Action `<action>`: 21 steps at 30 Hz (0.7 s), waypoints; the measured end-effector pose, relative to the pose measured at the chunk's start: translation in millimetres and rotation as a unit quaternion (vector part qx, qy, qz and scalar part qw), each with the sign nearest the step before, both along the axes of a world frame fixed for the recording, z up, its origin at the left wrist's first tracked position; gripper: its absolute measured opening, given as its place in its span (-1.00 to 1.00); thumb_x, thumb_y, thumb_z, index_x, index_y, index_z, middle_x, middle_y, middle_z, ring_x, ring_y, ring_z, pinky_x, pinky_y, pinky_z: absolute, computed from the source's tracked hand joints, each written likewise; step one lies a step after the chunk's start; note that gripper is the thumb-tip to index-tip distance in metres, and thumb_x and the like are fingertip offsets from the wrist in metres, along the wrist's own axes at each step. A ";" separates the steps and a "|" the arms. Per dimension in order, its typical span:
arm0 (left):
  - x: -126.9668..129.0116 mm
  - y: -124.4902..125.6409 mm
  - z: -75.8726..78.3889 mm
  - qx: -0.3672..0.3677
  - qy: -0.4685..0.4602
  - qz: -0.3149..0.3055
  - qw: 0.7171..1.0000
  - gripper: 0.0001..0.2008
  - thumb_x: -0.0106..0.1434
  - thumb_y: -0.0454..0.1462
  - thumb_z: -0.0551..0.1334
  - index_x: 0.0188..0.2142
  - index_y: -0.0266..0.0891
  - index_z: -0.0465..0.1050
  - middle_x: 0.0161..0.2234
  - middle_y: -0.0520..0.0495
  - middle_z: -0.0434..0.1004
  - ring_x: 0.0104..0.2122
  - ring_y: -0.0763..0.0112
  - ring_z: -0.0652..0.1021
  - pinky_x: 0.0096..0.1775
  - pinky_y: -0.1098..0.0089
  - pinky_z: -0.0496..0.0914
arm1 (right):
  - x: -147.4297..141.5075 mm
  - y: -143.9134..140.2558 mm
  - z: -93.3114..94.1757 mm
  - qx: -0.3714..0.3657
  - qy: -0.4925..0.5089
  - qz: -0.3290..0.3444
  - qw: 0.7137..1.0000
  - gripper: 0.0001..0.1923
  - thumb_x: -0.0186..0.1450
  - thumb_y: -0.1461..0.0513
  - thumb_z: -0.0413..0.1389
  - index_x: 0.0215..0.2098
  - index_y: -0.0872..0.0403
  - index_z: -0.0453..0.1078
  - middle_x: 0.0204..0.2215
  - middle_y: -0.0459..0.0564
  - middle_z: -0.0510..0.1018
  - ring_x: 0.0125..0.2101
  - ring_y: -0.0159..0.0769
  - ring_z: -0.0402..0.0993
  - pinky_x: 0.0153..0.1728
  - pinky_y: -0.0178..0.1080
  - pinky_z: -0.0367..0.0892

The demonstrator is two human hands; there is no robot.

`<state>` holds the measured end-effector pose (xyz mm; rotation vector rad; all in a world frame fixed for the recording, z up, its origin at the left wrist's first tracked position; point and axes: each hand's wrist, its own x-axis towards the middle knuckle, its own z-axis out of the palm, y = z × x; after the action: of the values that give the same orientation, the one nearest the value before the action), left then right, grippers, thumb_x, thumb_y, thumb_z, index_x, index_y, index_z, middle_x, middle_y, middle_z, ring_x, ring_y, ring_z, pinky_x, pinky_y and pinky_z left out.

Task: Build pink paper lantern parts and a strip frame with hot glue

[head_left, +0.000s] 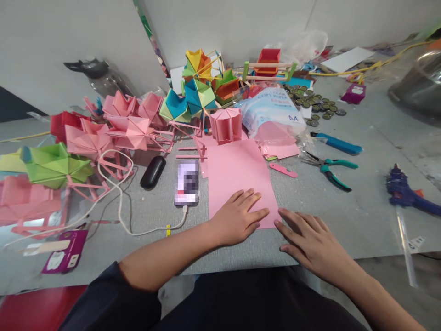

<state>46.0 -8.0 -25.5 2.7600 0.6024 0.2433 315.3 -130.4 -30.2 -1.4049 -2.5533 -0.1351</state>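
Paper: I see the pink sheet [241,177] flat near the counter [344,216] front edge, my left grip [237,216] open, pressing it; right grip [310,239] open, fingertips at its corner.

Left hand [239,216] flat on pink sheet [237,172]; right hand [310,241] at its corner, perhaps touching.

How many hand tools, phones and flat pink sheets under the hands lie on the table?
Pink sheet under the hands: 1
Phone: 1
Pliers: 1
Blue cutter: 1
Glue gun: 1
Total: 5
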 end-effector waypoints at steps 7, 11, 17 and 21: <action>0.9 0.3 -0.8 0.004 -0.005 0.004 1.000 -0.53 0.58 -0.11 0.17 0.39 -0.17 0.39 0.47 -0.36 0.29 0.49 -0.13 0.27 0.45 -0.13 0.19 | -3.6 6.0 -7.5 -0.014 -0.012 -0.004 1.000 -0.35 0.57 -0.19 -0.04 0.38 0.00 0.41 0.47 0.28 0.33 0.35 0.22 0.26 0.07 0.11 0.33; -0.4 -2.1 -2.6 0.036 -0.035 0.007 0.999 -0.64 0.58 -0.11 0.17 0.23 -0.18 0.50 0.42 -0.39 0.34 0.45 -0.13 0.30 0.41 -0.14 0.23 | -4.0 5.1 -14.0 -0.024 -0.021 -0.016 0.999 -0.24 0.55 -0.27 -0.11 0.48 -0.04 0.31 0.53 0.28 0.23 0.42 0.28 0.16 0.11 0.18 0.31; 1.0 -11.1 1.7 0.139 -0.051 -0.105 0.983 -0.77 0.59 -0.29 0.15 0.07 -0.20 0.57 -0.04 -0.19 0.61 0.00 0.18 0.56 0.29 0.03 0.31 | -1.5 3.5 -19.0 -0.037 -0.010 -0.026 0.999 -0.14 0.50 -0.32 -0.08 0.58 -0.10 0.14 0.55 0.24 0.20 0.44 0.32 0.13 0.11 0.19 0.31; 3.7 -12.6 2.9 0.104 -0.024 -0.104 0.989 -0.58 0.57 -0.02 0.21 0.21 -0.25 0.51 0.01 -0.25 0.57 0.02 0.09 0.53 0.14 0.09 0.37 | 0.9 3.4 -22.2 -0.034 -0.005 -0.025 0.999 -0.10 0.49 -0.36 -0.12 0.61 -0.13 0.07 0.56 0.24 0.18 0.45 0.32 0.13 0.14 0.20 0.30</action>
<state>49.7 -20.6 -22.7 2.9782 0.2886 0.3408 316.2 -127.0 -52.4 -1.4965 -2.5542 -0.0624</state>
